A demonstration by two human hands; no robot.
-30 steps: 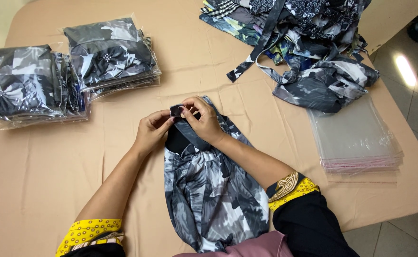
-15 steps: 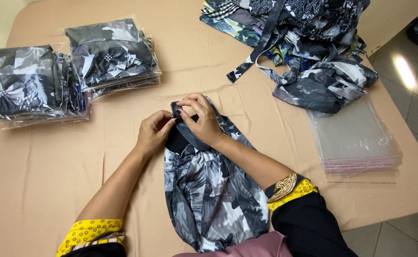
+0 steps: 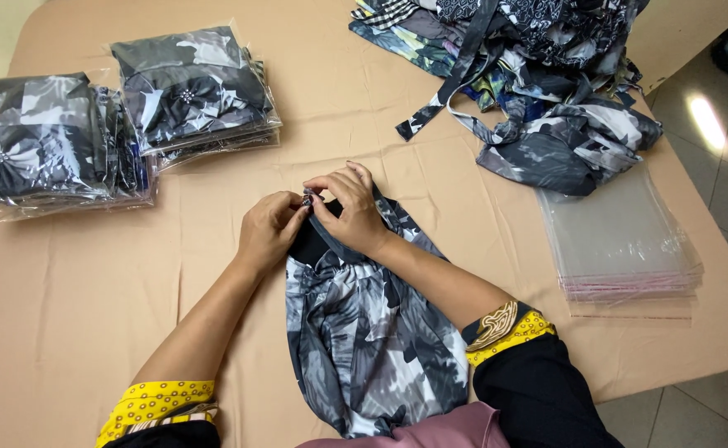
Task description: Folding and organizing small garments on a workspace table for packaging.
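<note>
A grey, black and white patterned cloth piece (image 3: 372,332) lies on the tan table (image 3: 90,290) in front of me, running from my lap up to my hands. My left hand (image 3: 269,232) and my right hand (image 3: 349,207) meet at its far, dark end. Both pinch a small ornament (image 3: 308,199) and the fabric there between fingertips. My right forearm rests across the cloth.
Two stacks of bagged patterned pieces (image 3: 190,87) (image 3: 41,145) sit at the far left. A heap of loose patterned cloths and straps (image 3: 538,75) fills the far right. A pile of clear plastic bags (image 3: 621,241) lies near the right edge.
The two hands have closed in on each other at the cloth's dark end, and the fingertips now cover most of the small piece there.
</note>
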